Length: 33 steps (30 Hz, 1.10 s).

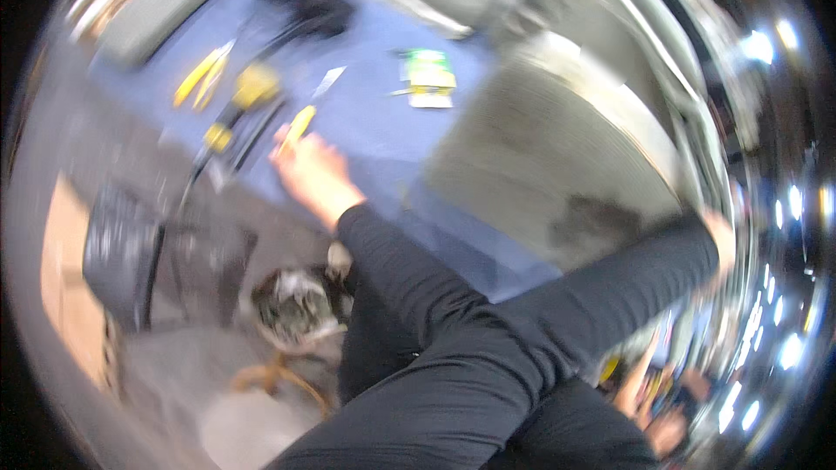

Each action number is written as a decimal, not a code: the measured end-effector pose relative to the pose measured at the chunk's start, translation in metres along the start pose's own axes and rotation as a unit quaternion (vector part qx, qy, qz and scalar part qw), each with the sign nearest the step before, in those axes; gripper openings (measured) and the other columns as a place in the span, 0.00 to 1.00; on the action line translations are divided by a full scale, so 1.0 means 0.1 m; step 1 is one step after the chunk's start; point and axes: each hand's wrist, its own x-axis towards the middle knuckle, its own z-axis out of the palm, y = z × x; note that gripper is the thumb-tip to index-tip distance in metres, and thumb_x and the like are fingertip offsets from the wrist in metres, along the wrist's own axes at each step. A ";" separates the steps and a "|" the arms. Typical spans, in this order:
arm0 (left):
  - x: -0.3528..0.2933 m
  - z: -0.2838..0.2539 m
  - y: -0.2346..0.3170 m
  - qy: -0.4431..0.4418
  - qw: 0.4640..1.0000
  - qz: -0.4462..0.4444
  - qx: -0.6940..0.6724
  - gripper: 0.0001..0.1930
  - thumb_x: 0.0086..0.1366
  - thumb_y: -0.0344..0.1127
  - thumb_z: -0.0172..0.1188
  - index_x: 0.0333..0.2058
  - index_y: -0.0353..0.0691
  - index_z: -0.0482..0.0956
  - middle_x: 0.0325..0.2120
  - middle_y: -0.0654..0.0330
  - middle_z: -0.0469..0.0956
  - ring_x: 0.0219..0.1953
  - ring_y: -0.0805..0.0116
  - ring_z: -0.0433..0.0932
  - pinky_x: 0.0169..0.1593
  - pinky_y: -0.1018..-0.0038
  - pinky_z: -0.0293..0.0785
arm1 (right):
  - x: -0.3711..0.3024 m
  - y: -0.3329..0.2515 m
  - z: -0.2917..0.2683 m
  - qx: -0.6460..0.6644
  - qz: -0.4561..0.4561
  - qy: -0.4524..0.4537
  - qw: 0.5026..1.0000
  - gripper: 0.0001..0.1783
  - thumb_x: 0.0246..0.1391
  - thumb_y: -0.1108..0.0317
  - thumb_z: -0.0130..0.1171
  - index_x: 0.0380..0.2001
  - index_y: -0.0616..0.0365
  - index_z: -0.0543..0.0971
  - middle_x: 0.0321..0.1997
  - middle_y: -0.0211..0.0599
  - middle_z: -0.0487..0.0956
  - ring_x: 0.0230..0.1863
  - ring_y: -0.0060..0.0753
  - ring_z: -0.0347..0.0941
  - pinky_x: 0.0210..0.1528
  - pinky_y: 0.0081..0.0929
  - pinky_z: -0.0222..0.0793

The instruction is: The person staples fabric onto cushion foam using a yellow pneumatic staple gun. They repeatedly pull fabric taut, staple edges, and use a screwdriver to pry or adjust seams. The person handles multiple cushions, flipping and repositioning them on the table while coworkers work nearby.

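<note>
Both black-sleeved arms cross in front of me, the left over the right. My right hand [318,172] closes around the yellow handle of a bladed tool [299,126], whose pale flat blade points away over the blue surface [366,122]. Motion smears its exact kind. My left hand [719,242] is far to the right, beside a large grey ribbed piece [522,148] with a dark patch; its fingers are hidden. Near my right hand lie a yellow-and-black tool [254,87] and yellow-handled pliers or cutters [207,78]. A green-and-yellow packet [429,78] lies farther right.
A black bundle [305,0] and grey padded pieces [170,13] lie along the far side. Below left stand a bin of crumpled waste [300,306], a black container [122,252] and a round-topped stool [252,426]. Another person's hands [666,429] show at lower right.
</note>
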 end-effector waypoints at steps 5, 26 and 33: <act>-0.30 -0.36 -0.35 -0.170 0.985 0.025 0.020 0.32 0.62 0.64 0.72 0.57 0.48 0.90 0.56 0.51 0.88 0.60 0.51 0.85 0.65 0.53 0.79 | -0.22 0.29 0.17 -0.032 -0.082 -0.020 0.996 0.34 0.70 0.45 0.61 0.72 0.49 0.72 0.50 0.47 0.85 0.47 0.50 0.84 0.52 0.53 0.80; 0.56 -0.71 -0.70 -0.239 0.946 -0.135 0.175 0.37 0.66 0.63 0.69 0.47 0.25 0.88 0.44 0.38 0.88 0.52 0.47 0.87 0.59 0.56 0.79 | -6.19 1.95 -2.37 0.534 0.175 0.102 0.821 0.45 0.67 0.68 0.72 0.80 0.60 0.60 0.51 0.40 0.88 0.49 0.22 0.84 0.48 0.27 0.81; 0.34 -0.35 -0.43 -0.198 0.961 -0.084 0.176 0.37 0.64 0.62 0.72 0.51 0.27 0.88 0.47 0.35 0.87 0.54 0.38 0.86 0.60 0.55 0.81 | -6.13 1.77 -3.53 0.504 0.080 0.232 0.828 0.43 0.55 0.76 0.78 0.65 0.51 0.61 0.54 0.43 0.82 0.49 0.28 0.82 0.47 0.26 0.78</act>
